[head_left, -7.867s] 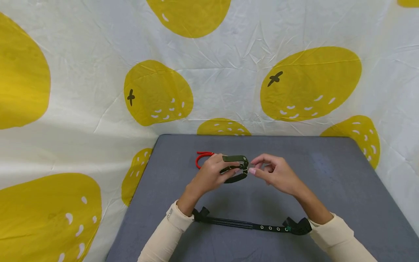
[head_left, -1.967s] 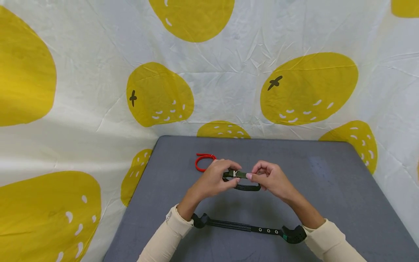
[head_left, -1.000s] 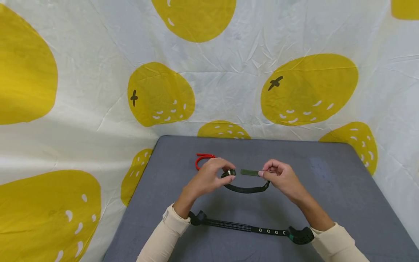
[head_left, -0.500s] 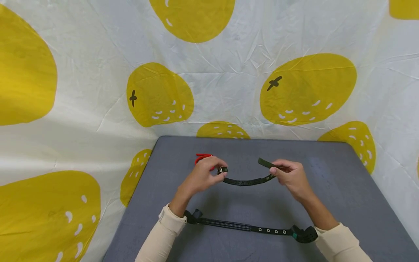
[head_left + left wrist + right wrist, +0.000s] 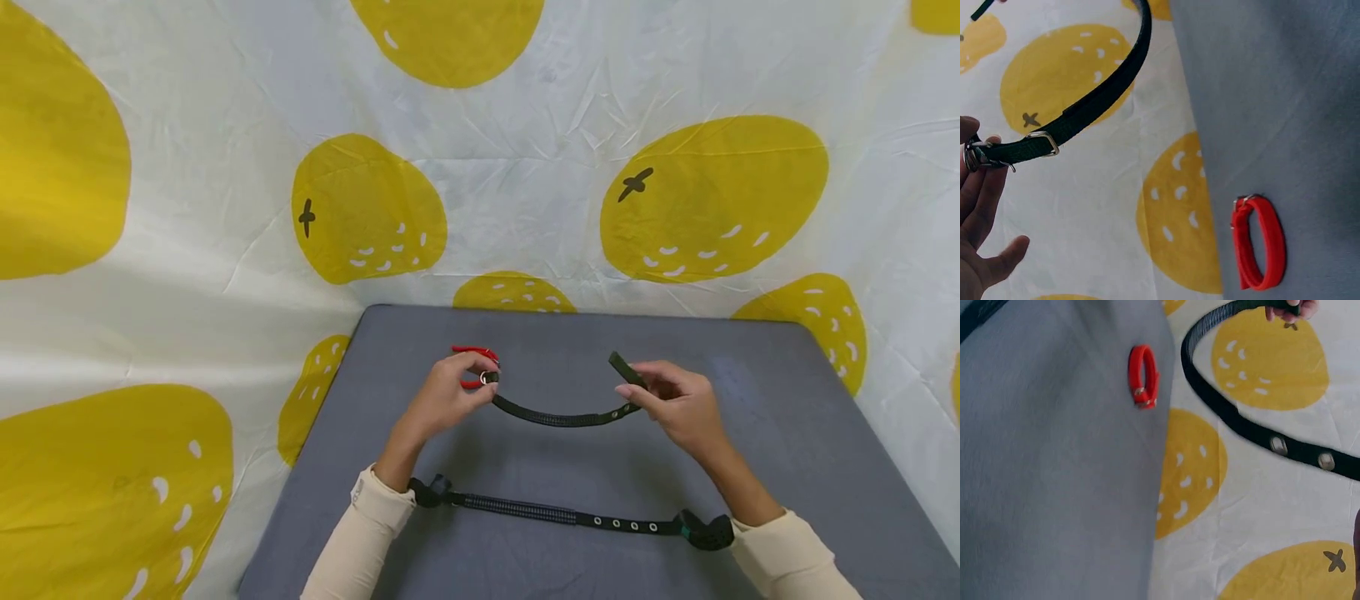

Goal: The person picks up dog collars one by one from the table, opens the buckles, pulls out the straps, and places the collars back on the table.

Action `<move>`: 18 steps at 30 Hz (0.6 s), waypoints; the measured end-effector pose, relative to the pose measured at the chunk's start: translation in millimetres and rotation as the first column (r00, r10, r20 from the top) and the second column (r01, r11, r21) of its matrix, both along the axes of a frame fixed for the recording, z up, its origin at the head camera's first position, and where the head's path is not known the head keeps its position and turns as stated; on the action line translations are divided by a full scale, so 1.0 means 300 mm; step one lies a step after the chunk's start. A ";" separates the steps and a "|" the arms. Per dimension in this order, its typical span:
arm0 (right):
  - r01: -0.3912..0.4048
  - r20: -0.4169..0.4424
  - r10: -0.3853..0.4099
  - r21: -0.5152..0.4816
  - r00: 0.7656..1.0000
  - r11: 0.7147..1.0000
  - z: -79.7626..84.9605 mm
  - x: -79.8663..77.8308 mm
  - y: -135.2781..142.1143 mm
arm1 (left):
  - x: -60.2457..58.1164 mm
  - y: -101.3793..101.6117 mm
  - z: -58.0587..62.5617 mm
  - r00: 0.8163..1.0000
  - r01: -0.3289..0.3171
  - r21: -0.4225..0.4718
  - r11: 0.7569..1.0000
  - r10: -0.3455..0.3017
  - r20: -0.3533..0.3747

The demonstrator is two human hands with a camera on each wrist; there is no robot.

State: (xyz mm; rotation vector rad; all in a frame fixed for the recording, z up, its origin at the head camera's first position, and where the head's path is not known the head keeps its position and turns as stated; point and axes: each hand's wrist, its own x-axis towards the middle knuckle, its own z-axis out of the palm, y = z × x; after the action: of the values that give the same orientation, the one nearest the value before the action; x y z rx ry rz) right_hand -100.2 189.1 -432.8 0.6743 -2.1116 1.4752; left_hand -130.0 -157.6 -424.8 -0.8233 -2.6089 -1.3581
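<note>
A dark green collar hangs unbuckled in a shallow curve between my two hands above the table. My left hand pinches its buckle end; the metal buckle and a metal loop show in the left wrist view. My right hand holds the eyelet end between thumb and fingers, with the tip sticking up past them. Metal eyelets line that part of the strap in the right wrist view, where the right hand itself is almost wholly cut off.
A red collar, fastened into a loop, lies on the grey table behind my left hand. Nearer me, a black strap with eyelets lies across the table, its ends hidden by the wrist cameras. Fruit-printed cloth hangs behind.
The green collar was a closed loop; its end has come out of the buckle. My hands have moved apart, left hand leftward and right hand rightward, and the strap has spread into a long curve.
</note>
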 end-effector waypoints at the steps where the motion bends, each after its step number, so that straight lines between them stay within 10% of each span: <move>1: 0.017 -0.022 -0.016 0.044 1.000 0.999 0.005 0.002 0.000 | -0.002 -0.007 -0.005 1.000 -0.007 0.018 1.000 0.006 0.028; 8: 0.049 -0.008 -0.048 0.163 0.999 0.985 0.062 0.026 0.004 | -0.012 -0.068 -0.040 0.988 -0.099 0.060 0.993 0.091 0.125; 18: 0.103 0.126 -0.143 0.280 0.982 0.954 -0.056 0.006 0.107 | -0.026 -0.123 -0.111 0.987 -0.096 0.000 0.995 0.095 0.130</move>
State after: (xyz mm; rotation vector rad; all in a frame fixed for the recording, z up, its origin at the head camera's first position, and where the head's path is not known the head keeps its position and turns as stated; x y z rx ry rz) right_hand -98.5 221.3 -449.7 0.5314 -2.4503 1.2104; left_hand -137.7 -194.4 -458.2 -0.6200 -2.6997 -1.4388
